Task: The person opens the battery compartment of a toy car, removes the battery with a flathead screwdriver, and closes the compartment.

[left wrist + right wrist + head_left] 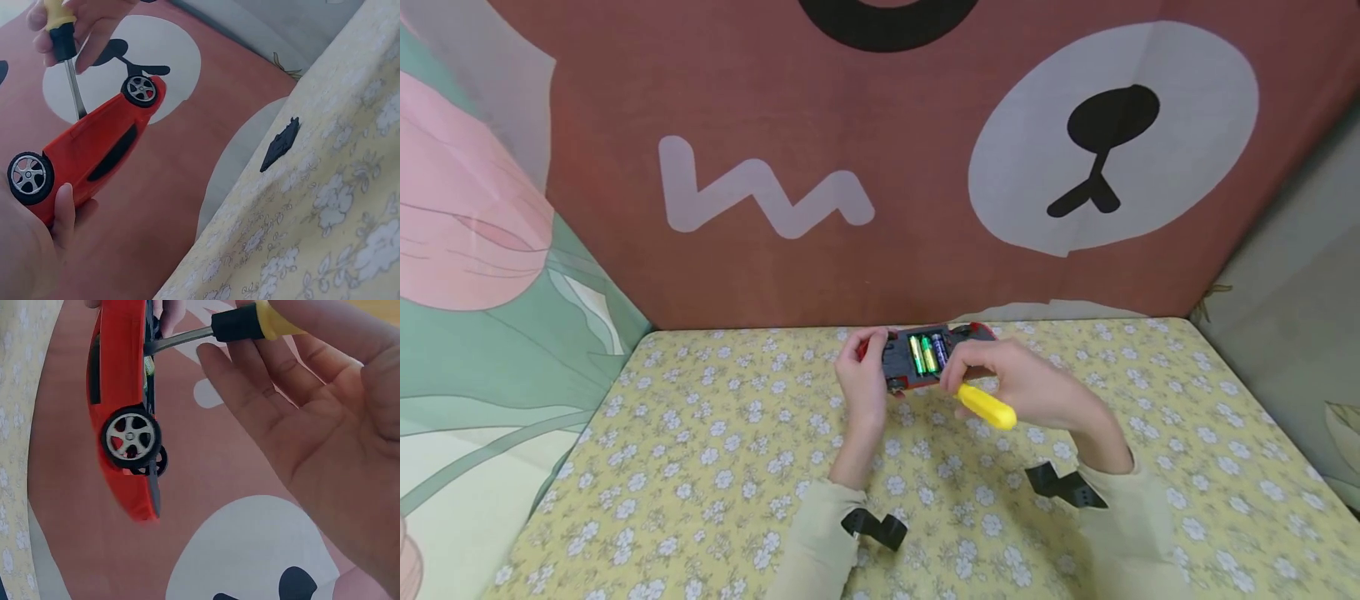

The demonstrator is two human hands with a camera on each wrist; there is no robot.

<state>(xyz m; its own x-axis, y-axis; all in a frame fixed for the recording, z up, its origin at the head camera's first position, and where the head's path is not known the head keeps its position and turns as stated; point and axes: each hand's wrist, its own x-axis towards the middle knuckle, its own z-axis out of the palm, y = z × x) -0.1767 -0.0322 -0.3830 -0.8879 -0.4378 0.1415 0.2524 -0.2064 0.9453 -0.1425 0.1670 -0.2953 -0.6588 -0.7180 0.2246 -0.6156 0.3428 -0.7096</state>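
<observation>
A red toy car [94, 147] is turned with its dark underside up, and its battery bay shows several batteries [928, 353] side by side in the head view. My left hand [862, 379] grips one end of the car, thumb on the underside. In my right hand [1026, 383] is a screwdriver [987, 406] with a yellow handle and black collar, pinched between thumb and fingers. Its flat metal shaft [74, 87] reaches the battery bay's edge; the tip itself is hidden behind the car's side in both wrist views.
A small black plastic cover [280, 144] lies on the flowered tablecloth [700, 467], seen in the left wrist view. Behind the table hangs a brown cloth [925, 208] with a bear face. Patterned cloths hang at both sides.
</observation>
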